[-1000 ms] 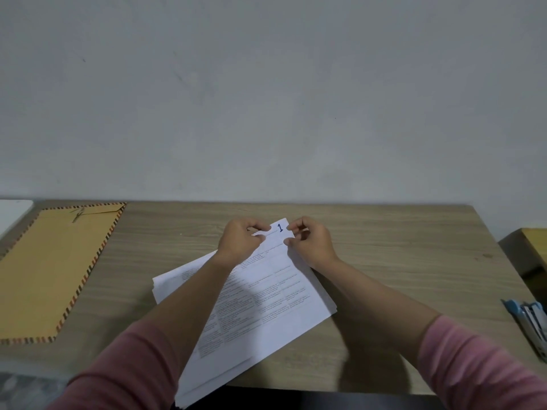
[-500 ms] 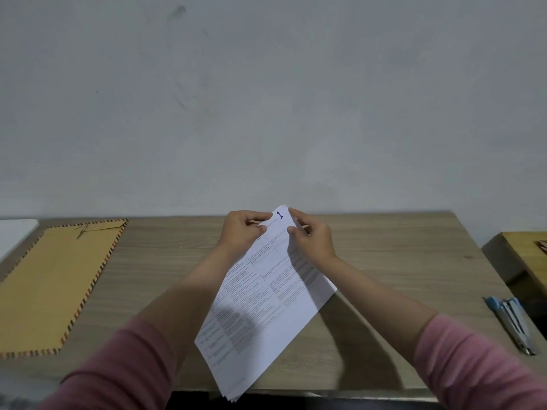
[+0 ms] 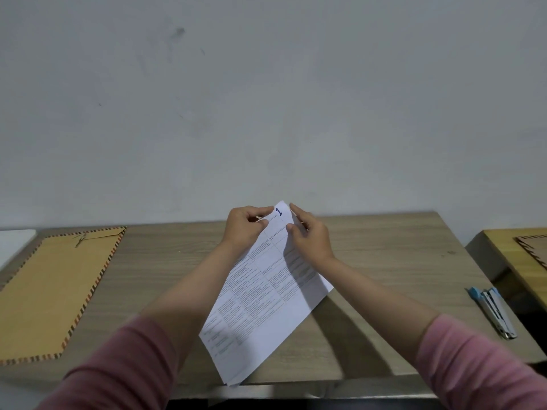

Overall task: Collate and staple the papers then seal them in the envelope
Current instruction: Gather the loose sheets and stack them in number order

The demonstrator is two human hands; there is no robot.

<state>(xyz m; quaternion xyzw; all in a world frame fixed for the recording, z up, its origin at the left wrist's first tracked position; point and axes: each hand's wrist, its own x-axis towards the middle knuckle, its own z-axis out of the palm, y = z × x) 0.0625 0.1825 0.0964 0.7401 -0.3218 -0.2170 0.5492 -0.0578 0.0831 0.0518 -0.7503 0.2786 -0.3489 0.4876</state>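
Observation:
A stack of white printed papers (image 3: 266, 303), its top sheet marked with a blue "1", is held up tilted above the wooden desk (image 3: 384, 261). My left hand (image 3: 244, 229) pinches the top corner from the left. My right hand (image 3: 309, 235) pinches the same corner from the right. The lower corner of the stack hangs near the desk's front edge. A brown envelope (image 3: 56, 291) with a striped border lies flat at the desk's left end. A blue and silver stapler (image 3: 494, 312) lies at the desk's right edge.
A plain grey wall rises right behind the desk. A second, yellowish table (image 3: 515, 247) with another striped envelope (image 3: 534, 247) stands to the right. A white object (image 3: 14, 241) shows at the far left edge.
The papers lay spread on the desk a second ago. Both hands have lifted them by the top corner, and the sheets now hang together as one aligned stack.

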